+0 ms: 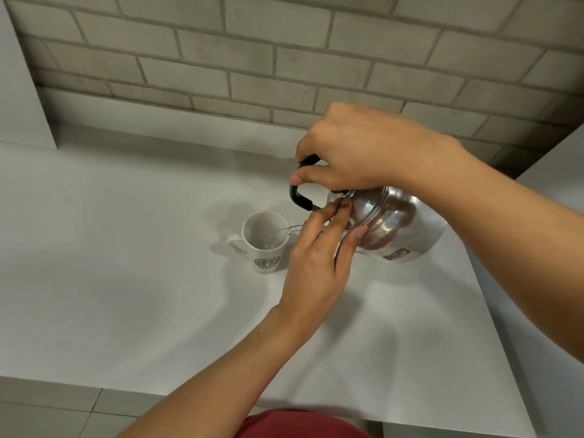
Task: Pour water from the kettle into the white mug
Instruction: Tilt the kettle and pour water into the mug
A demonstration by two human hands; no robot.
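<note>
A shiny metal kettle point(398, 227) with a black handle point(298, 197) is tilted hard to the left above the white table point(126, 279). My right hand point(357, 150) grips the handle from above. My left hand point(316, 267) presses its fingertips on the kettle's lid, holding it in place. A thin stream of water point(284, 231) runs from the kettle into the white mug point(264, 241). The mug stands upright left of the kettle, its handle pointing left and a green logo facing me. The spout is hidden behind my left fingers.
A grey brick wall point(284, 58) rises behind the table. A white panel point(22, 90) stands at the far left. The table's right edge point(493, 311) runs diagonally, with another white surface beyond it. Tiled floor point(63, 412) shows below the front edge.
</note>
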